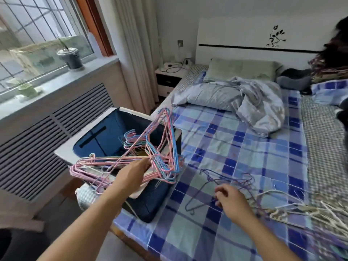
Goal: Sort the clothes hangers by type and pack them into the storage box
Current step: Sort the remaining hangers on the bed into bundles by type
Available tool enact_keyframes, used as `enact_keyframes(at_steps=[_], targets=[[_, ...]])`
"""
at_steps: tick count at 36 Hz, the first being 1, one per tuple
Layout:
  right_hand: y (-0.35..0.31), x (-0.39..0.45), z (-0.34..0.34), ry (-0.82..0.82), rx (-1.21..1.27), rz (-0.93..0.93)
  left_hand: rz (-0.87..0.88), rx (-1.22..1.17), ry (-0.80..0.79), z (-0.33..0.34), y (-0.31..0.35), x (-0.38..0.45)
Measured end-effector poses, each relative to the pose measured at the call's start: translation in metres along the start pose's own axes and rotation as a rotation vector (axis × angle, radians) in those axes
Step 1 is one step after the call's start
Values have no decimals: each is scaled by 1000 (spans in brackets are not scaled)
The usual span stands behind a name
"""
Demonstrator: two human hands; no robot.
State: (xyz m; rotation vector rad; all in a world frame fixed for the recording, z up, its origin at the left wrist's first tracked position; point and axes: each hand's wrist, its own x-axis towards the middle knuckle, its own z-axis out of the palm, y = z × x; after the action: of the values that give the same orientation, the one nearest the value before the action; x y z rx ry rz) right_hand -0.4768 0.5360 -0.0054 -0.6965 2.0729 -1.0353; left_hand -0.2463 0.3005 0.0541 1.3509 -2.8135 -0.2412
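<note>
Fingers (pixel 145 162) of the left hand (pixel 131 176) grip a tangled bundle of pink and blue wire hangers (pixel 135 157) above the open dark-blue fabric storage box (pixel 105 136).

Left arm reaches forward from the lower left, wrist straight, the bundle fanning out beyond the knuckles over the box's near rim. Right hand (pixel 230 201) hovers low over the blue checked bedsheet (pixel 235 147), fingers curled, pinching thin purple wire hangers (pixel 222 181) that lie on the bed. Cream plastic hangers (pixel 305 210) are heaped just right of that hand.
</note>
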Motion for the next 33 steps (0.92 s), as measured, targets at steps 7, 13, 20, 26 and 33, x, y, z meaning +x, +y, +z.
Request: enact_keyframes(at_steps=[7, 13, 20, 26, 33], targets=[[53, -8, 12, 29, 12, 260, -15, 57, -18, 6, -23, 8], [80, -11, -3, 63, 38, 385, -156, 39, -119, -1, -14, 11], [114, -11, -43, 79, 28, 457, 70, -345, 343, -16, 71, -16], [158, -29, -94, 88, 57, 498, 389, -620, 226, 23, 184, -48], [220, -57, -176, 120, 99, 600, 139, -456, -538, 136, 281, -63]])
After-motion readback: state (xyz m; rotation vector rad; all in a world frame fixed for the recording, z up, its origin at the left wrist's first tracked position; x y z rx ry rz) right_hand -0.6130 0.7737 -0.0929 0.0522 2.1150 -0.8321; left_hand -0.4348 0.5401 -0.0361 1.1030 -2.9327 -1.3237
